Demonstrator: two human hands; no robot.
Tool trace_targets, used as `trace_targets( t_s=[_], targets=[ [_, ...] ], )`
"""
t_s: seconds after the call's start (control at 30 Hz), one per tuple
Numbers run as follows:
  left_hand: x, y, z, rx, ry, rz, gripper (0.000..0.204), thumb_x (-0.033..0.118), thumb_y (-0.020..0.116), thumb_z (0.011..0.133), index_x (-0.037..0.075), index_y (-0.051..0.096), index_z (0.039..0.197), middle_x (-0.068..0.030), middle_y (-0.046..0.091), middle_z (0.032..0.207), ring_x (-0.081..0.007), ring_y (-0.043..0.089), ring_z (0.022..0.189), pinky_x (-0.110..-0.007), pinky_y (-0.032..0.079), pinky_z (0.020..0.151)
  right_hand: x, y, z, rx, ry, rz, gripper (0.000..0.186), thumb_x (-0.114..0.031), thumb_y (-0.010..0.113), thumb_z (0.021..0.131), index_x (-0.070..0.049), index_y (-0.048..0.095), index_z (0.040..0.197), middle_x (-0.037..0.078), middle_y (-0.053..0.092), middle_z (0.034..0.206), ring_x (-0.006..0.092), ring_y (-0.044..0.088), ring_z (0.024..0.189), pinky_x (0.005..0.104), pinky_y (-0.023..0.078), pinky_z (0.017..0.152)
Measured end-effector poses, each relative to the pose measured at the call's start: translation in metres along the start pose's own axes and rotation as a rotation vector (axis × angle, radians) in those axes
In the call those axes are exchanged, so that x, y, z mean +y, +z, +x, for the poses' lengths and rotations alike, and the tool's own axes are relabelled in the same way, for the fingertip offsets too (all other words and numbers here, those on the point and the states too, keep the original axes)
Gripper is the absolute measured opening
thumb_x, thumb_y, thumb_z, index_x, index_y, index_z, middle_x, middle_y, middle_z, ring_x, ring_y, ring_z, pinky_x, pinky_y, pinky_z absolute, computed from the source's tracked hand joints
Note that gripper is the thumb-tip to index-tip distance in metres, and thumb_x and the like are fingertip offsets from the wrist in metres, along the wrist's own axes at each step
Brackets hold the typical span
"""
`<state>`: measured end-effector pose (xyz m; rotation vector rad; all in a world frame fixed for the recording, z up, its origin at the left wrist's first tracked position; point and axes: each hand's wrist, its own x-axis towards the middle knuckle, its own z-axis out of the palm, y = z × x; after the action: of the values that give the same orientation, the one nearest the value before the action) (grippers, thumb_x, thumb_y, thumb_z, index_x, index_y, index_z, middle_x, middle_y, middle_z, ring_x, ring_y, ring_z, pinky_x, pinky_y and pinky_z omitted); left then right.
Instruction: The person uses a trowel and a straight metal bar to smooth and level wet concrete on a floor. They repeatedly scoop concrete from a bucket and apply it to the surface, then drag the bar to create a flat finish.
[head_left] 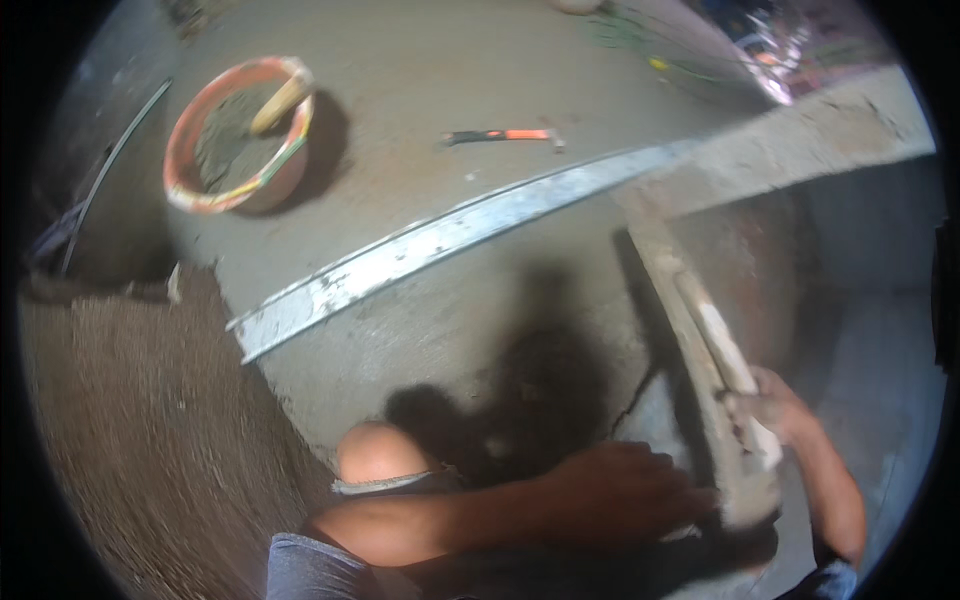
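My right hand (780, 408) is closed round the pale handle of a long plastering float (708, 400). The float stands tilted on its edge, its board smeared with grey mortar. My left hand (630, 495) reaches across in front of me. Its fingers extend to the float's near end and seem to touch the edge there; shadow hides part of them. Left of that forearm my bent knee (378, 455) shows. Beyond the hands a long metal straightedge (430, 252) lies slantwise on the grey mortar surface (400, 340).
An orange-rimmed bucket (180, 180) of wet mortar stands at the far left, with a wooden handle (280, 105) sticking out. A hammer (505, 135) with an orange and black grip lies beyond the straightedge. A rough ledge (800, 140) juts in at upper right. Ridged mortar (150, 420) covers the left side.
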<state>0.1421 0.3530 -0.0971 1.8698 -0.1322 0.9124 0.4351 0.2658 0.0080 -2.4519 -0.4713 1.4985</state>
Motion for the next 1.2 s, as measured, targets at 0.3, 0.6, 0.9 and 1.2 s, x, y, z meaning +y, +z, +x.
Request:
trace_targets(
  t_s=[0.3, 0.6, 0.9, 1.2],
  targets=[
    [0.033, 0.027, 0.009, 0.019, 0.078, -0.294, 0.042, 0.01, 0.074, 0.083, 0.006, 0.065, 0.124, -0.0093, 0.071, 0.093, -0.0242, 0.07, 0.076, -0.036, 0.056, 0.064, 0.069, 0.262, 0.179, 0.294, -0.347, 0.74, 0.034, -0.031, 0.067, 0.096, 0.002, 0.063, 0.104, 0.008, 0.067, 0.082, 0.0169, 0.063, 0.066, 0.0364, 0.052, 0.056],
    [0.048, 0.053, 0.027, -0.154, 0.024, -0.11, 0.047, 0.01, 0.074, 0.084, 0.007, 0.063, 0.13, -0.0082, 0.071, 0.092, -0.0249, 0.07, 0.076, -0.038, 0.057, 0.067, 0.022, 0.382, 0.31, 0.597, -0.182, 1.092, 0.062, -0.036, 0.069, 0.094, 0.003, 0.048, 0.136, 0.025, 0.062, 0.124, 0.0365, 0.061, 0.113, 0.0422, 0.046, 0.098],
    [0.008, 0.069, 0.024, -0.261, -0.075, -0.04, 0.046, 0.005, 0.073, 0.087, 0.007, 0.063, 0.131, -0.0084, 0.07, 0.087, -0.0236, 0.07, 0.075, -0.036, 0.057, 0.065, -0.011, 0.363, 0.333, 0.554, -0.176, 0.939, 0.072, -0.046, 0.061, 0.096, 0.001, 0.037, 0.145, 0.027, 0.049, 0.139, 0.0417, 0.047, 0.13, 0.0433, 0.037, 0.108],
    [0.004, 0.079, 0.028, -0.264, -0.086, -0.094, 0.043, 0.01, 0.073, 0.088, 0.006, 0.064, 0.13, -0.005, 0.068, 0.083, -0.0202, 0.066, 0.068, -0.034, 0.055, 0.06, 0.001, 0.353, 0.338, 0.391, -0.195, 0.883, 0.077, -0.051, 0.054, 0.098, -0.001, 0.029, 0.15, 0.025, 0.039, 0.148, 0.0411, 0.036, 0.138, 0.0436, 0.031, 0.114]
  ],
)
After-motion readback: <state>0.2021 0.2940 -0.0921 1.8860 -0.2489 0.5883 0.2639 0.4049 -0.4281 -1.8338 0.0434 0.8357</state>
